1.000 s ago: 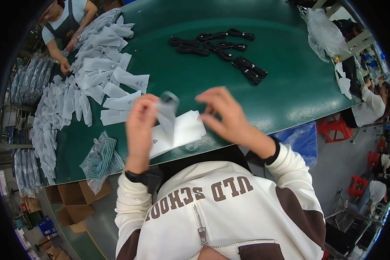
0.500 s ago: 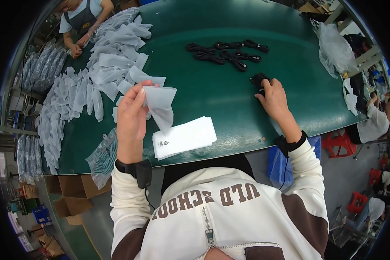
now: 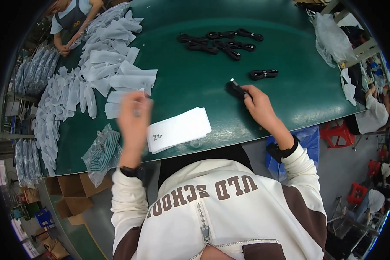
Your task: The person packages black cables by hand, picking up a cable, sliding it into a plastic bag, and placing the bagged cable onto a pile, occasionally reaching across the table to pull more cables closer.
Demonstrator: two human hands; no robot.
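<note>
Black coiled cable (image 3: 237,89) was gripped in your right hand (image 3: 258,104) on the green table (image 3: 190,82); your blurred left hand (image 3: 133,117) held a white pouch (image 3: 117,104).

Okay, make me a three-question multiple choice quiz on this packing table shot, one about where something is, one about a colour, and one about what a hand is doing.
1. Where does the stack of white sleeves lie?
A. at the table's near edge, between the person's hands
B. beside the far cable bundles
C. on the floor

2. What colour is the table top?
A. grey
B. dark green
C. white

3. What is the right hand doing?
A. resting flat on bare table
B. hanging below the table edge
C. gripping a coiled black cable

Answers: 1 A, the stack sits just ahead of the person between the left hand and the right. 2 B, the surface is dark green throughout. 3 C, its fingers close on the bundle.
</note>
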